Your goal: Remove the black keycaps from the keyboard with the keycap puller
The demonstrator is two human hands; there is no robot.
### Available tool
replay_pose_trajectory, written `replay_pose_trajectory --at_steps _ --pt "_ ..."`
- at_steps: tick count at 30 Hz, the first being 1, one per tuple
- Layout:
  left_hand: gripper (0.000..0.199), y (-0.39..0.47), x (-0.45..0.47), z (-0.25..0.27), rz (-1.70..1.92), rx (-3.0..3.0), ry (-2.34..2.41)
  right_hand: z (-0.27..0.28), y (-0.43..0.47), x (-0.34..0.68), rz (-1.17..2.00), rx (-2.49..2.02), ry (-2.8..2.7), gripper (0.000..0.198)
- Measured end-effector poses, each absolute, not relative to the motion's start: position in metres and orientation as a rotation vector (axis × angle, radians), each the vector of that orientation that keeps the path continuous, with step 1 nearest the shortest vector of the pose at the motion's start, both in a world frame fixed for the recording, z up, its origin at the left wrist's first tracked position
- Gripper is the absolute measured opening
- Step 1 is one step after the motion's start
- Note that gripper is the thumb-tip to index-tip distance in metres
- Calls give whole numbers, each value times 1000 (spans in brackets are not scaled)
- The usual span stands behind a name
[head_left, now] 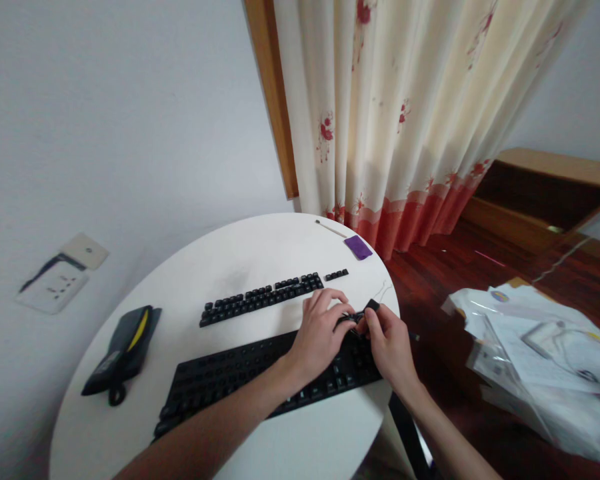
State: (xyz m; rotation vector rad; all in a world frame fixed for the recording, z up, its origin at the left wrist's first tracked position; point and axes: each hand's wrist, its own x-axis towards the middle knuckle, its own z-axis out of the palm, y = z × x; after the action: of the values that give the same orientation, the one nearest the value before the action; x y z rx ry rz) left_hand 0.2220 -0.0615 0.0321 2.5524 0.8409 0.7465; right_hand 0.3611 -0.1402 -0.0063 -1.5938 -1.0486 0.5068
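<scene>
Key legends unreadable from here

Markings on the keyboard [260, 360] too small to read. Right hand [390, 340]: grip pinched closed on a small black piece [372, 305] over the keyboard's right end. Left hand [323, 330]: fingers curled beside it; hold uncertain. Left forearm [230, 427] hides some keys. Loose keycaps [263, 299] lie behind, purple cloth [358, 247] farther back on the desk [250, 247].
</scene>
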Motion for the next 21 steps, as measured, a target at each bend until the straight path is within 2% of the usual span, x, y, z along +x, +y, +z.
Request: replay_pose_trajectory --at_steps 3,11,18,21 --pt "11 -22 234 18 733 2544 1079 -14 -138 361 519 -1599 -1032 35" --pt "7 27 249 -19 596 2648 1218 -18 -141 358 472 -1646 -1071 33" --pt "30 25 249 -21 698 2659 1298 -21 -142 358 484 -1647 -1078 32" --pt "34 26 251 -20 710 2660 1330 -21 -142 358 476 -1648 -1093 32"
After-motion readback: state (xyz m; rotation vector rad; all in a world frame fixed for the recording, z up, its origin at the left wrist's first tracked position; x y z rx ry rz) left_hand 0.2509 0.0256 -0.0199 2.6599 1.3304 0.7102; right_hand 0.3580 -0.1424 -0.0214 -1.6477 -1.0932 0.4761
